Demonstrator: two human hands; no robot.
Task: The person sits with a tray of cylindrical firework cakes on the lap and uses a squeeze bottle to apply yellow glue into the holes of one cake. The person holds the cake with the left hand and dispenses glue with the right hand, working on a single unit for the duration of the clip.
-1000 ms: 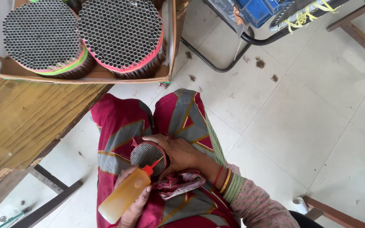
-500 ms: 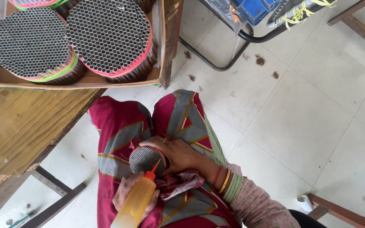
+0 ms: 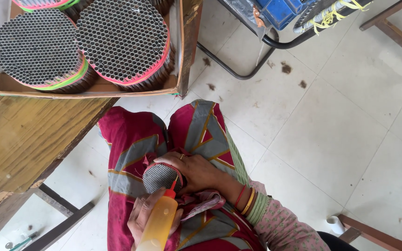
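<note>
– What's in the hands?

– The right hand (image 3: 196, 173) has its fingers curled around a small round bundle of thin tubes (image 3: 162, 177), a honeycomb face of open ends, resting on the lap. The left hand (image 3: 145, 218) grips a soft amber squeeze bottle (image 3: 158, 227); its red nozzle touches the bundle's face.

– And up on the rough wooden table (image 3: 19, 139)?

– 2 big bundles (image 3: 84, 44), banded pink and green, in a cardboard box (image 3: 182, 51).
</note>
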